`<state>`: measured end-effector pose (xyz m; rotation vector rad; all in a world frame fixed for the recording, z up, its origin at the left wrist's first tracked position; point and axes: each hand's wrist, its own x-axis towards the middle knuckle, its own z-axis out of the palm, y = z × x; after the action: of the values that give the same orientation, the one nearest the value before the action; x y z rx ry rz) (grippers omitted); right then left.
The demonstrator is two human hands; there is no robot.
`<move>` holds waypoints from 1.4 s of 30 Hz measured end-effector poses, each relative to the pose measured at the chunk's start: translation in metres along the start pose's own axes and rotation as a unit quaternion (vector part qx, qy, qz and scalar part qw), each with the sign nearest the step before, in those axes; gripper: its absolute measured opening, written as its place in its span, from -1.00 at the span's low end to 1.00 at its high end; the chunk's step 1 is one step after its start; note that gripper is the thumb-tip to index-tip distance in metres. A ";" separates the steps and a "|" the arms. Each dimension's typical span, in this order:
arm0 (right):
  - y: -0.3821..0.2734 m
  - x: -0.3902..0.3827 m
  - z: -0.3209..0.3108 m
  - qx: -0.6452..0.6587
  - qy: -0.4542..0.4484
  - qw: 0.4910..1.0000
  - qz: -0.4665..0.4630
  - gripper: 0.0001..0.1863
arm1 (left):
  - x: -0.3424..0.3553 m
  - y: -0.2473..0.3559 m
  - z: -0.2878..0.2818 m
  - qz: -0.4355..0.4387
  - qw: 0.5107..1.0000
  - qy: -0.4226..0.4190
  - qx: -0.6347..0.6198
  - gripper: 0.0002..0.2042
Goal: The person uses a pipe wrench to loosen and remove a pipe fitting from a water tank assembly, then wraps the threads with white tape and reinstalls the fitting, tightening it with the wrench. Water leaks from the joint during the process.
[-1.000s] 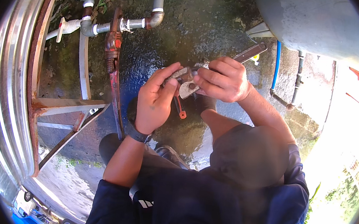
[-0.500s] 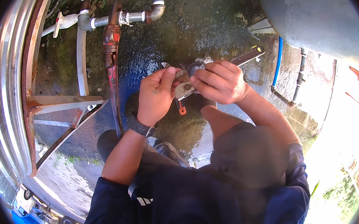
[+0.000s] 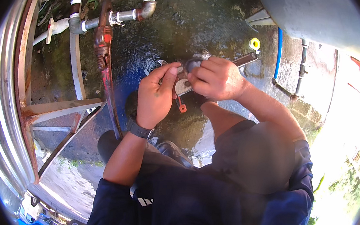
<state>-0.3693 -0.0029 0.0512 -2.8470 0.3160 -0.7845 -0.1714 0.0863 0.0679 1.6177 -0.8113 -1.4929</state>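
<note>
In the middle, my left hand (image 3: 155, 96) grips the left side of a metal tool assembly (image 3: 182, 87), thumb and forefinger closed on it. My right hand (image 3: 216, 78) is wrapped over its right side, beside a dark rounded piece (image 3: 193, 64). A pale semicircular plate shows between my hands, and an orange-tipped handle (image 3: 182, 107) hangs below. A long metal bar (image 3: 244, 59) sticks out past my right knuckles. Exactly how these parts join is hidden by my fingers. A red pipe wrench (image 3: 107, 65) stands at the left, its head beside a pipe joint wrapped in loose white tape.
Grey pipework (image 3: 90, 26) with a white valve (image 3: 58, 27) is at upper left, beside a rusty steel frame (image 3: 60, 108) and corrugated metal. A large grey tank (image 3: 314, 17) curves over the upper right, near a blue pipe (image 3: 278, 54). A yellow roll (image 3: 254, 44) lies on the wet ground.
My hands stay on the tool, which has turned slightly, with the bar's end lower. The pipes and wrench shift up and left in the view. The yellow roll now shows more fully.
</note>
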 end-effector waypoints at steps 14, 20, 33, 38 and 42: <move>-0.005 -0.005 0.000 0.012 0.002 1.000 -0.015 -0.81 | -0.004 -0.009 0.004 -0.015 0.998 -0.050 0.018 -0.73; -0.007 -0.007 0.006 0.029 0.013 0.999 0.014 -0.81 | -0.003 -0.014 0.007 -0.113 0.987 -0.025 -0.114 -0.72; -0.014 0.006 0.007 0.012 -0.033 0.982 0.187 -0.72 | 0.000 -0.027 0.008 -0.112 0.971 -0.045 -0.204 -0.68; -0.011 0.014 -0.014 0.299 -0.139 0.838 0.434 -0.68 | 0.004 -0.032 0.013 -0.049 0.976 -0.007 -0.210 -0.65; -0.005 0.020 -0.004 0.364 -0.140 0.767 0.510 -0.58 | 0.007 -0.036 0.011 -0.022 0.976 -0.016 -0.214 -0.66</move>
<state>-0.3536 -0.0039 0.0658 -1.6111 1.0849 -0.1491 -0.1836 0.0972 0.0328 1.2972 -0.4315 -1.5979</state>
